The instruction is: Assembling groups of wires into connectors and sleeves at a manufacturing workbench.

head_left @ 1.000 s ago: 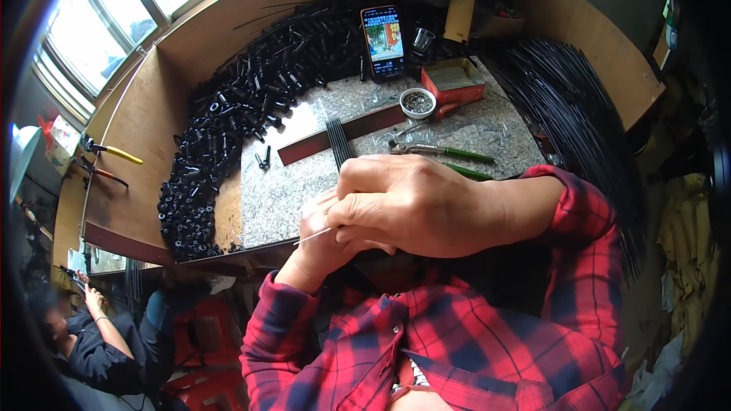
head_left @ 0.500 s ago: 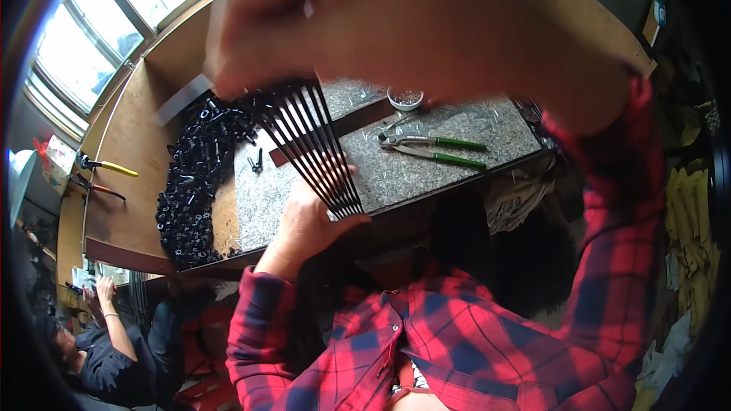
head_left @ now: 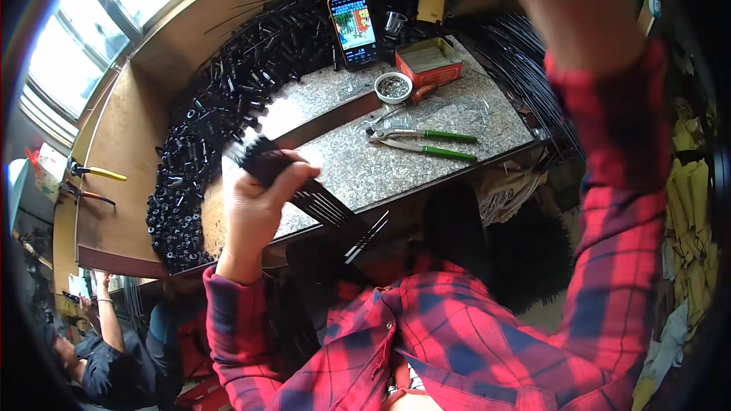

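Observation:
My left hand (head_left: 253, 209) is closed around a bundle of thin black rods (head_left: 324, 207). One end of the bundle points up and left over the heap of black parts and is blurred by motion. Its other end slants down past the worktop's front edge, toward my lap, where light glints on the rods. My right forearm (head_left: 594, 23) rises to the upper edge of the picture, and the hand itself is cut off there. Green-handled pincers (head_left: 422, 144) lie on the speckled stone slab (head_left: 320, 179), right of the bundle.
Many small black parts (head_left: 194, 152) are heaped along the left and back. A phone (head_left: 354, 30), a white bowl of small metal pieces (head_left: 394, 88) and a red box (head_left: 430, 65) stand farther back. Long black rods (head_left: 518, 68) lie at right. A co-worker (head_left: 114, 350) sits at lower left.
My right hand has moved up and away from the bundle, out of the picture. My left hand has shifted left, and the rods, fanned upward before, now slant down to the right.

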`<state>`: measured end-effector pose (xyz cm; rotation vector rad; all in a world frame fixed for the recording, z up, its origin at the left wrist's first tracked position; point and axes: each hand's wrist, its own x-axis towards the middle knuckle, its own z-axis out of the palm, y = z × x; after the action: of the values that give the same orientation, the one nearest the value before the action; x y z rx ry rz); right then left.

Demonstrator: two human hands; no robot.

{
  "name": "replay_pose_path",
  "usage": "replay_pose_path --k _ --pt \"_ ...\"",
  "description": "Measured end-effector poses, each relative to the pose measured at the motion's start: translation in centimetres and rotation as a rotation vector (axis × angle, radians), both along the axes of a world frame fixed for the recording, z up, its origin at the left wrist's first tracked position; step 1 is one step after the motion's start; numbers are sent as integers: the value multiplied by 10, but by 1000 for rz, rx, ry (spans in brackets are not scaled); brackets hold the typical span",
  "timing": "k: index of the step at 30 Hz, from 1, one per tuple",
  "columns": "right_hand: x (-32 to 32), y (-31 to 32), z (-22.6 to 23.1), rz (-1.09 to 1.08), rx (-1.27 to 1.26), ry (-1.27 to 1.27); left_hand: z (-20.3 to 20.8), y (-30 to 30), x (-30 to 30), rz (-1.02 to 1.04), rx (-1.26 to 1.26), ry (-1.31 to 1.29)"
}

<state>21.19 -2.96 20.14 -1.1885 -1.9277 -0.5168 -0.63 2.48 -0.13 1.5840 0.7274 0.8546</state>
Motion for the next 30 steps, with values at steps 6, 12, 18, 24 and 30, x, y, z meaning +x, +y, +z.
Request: replay_pose_path --k 6,12,18,24,30 --pt "-38 -37 -213 762 -1208 840 -86 2 -24 551 -392 -570" --pt "-90 -44 -327 874 -1182 1831 -123 -15 -4 580 -516 -733" --pt "-71 -8 -310 606 -1015 1900 -105 -41 15 505 -448 -721" --pt "0 6 -232 518 -914 1175 -89 -82 16 -33 -533 -338" --pt "10 8 -201 456 -1142 485 -63 -100 3 -248 -400 -152"
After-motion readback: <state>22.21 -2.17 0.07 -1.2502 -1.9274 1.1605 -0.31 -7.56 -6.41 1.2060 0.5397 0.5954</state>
